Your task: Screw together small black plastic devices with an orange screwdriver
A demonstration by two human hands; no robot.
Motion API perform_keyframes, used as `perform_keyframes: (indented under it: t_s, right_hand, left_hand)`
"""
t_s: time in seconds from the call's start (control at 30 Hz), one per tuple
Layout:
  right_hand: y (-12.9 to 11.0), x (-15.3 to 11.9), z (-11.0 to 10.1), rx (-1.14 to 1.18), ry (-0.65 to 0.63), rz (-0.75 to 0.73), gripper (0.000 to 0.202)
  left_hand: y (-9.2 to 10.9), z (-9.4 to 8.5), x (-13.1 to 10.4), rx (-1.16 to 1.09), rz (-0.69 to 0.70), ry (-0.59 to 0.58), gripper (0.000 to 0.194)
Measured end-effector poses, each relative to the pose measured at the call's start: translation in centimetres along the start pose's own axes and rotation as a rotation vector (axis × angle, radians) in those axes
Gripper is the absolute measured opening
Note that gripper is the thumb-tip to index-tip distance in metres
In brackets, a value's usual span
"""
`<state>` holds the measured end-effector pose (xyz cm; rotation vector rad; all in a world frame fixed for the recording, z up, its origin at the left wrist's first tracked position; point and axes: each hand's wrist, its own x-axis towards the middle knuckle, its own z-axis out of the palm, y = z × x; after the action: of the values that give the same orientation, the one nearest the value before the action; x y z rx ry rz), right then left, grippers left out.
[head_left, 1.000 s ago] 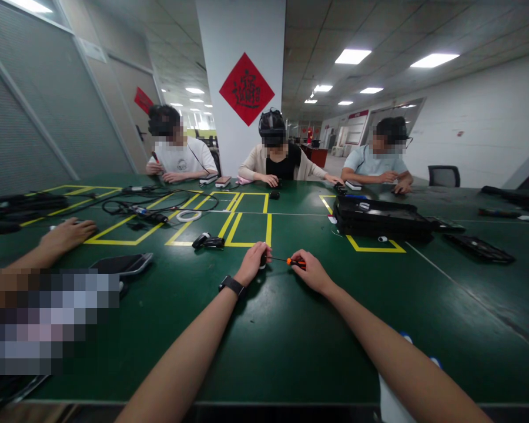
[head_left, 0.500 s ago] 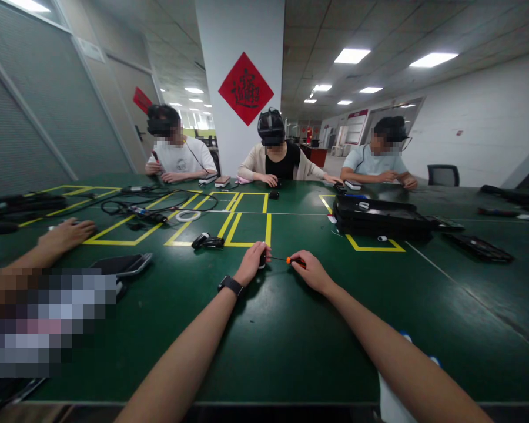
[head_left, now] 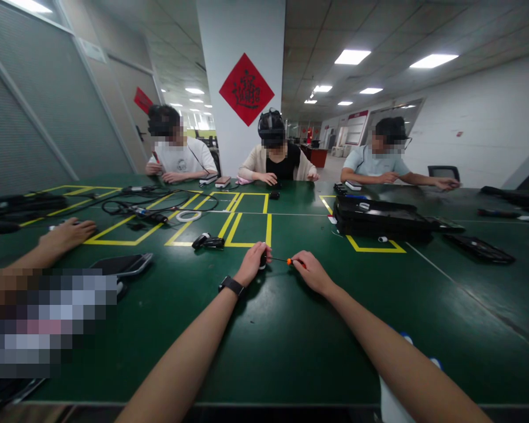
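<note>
My left hand [head_left: 250, 264] is closed around a small black-and-white object [head_left: 263, 261], mostly covered by my fingers, so I cannot make out its kind. A screwdriver [head_left: 290, 261] with an orange-and-black handle is gripped in my right hand [head_left: 309, 271]. Its thin shaft points left and reaches the object in my left hand; whether the tip sits in a screw is too small to tell. Both hands are low over the green table [head_left: 282, 346]. Beyond my left hand lie some black items [head_left: 207, 241].
Black trays [head_left: 381, 218] are stacked to the right, with a flat dark panel [head_left: 478, 248] beyond. Cables [head_left: 158, 205] and a white ring [head_left: 188, 216] lie at left among yellow tape lines. A neighbour's hand [head_left: 68, 236] rests at far left. Three people sit opposite.
My hands and the screwdriver stay almost in place. Opposite, the middle person's outstretched arm has drawn back, and the right-hand person has stretched an arm out to the right.
</note>
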<state>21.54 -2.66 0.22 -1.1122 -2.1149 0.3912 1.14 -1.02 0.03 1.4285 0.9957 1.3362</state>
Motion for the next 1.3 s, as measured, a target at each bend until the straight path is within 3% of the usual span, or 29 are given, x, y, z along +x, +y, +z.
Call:
perform_keyframes:
  t_s: [0.13,1.3]
  right_hand:
    - [-0.17,-0.05,0.06,-0.001,0.024,-0.037,0.011]
    - [0.39,-0.08,0.34,-0.010,0.017,-0.001,0.015]
  left_hand:
    - [-0.15,-0.02,0.03,-0.004,-0.001,0.010,0.041]
    - [-0.62,-0.16,0.22,0.020,0.037,0.013,0.041]
